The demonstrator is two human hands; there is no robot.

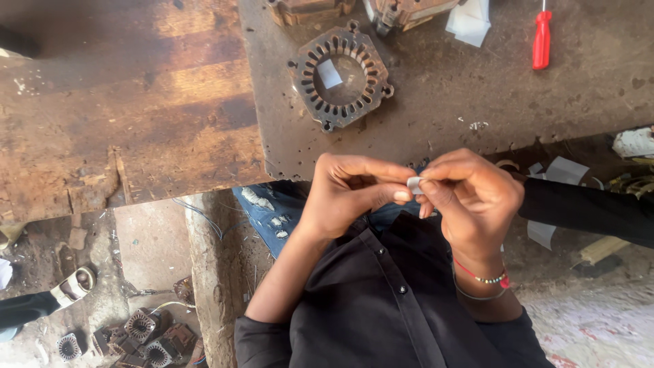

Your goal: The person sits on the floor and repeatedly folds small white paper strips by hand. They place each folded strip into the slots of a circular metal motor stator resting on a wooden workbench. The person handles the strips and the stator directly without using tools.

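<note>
Only a sliver of the small white slip shows between the fingertips; the rest is buried in the pinch of the left hand and right hand, so its shape cannot be told. At the top edge, the rusty motor part and its neighbouring metal housing are cut off, and the red screwdriver loses its shaft there. The white object runs off the right edge. Down on the floor, the stator cores are too small to make out in detail, partly clipped by the bottom edge.
</note>
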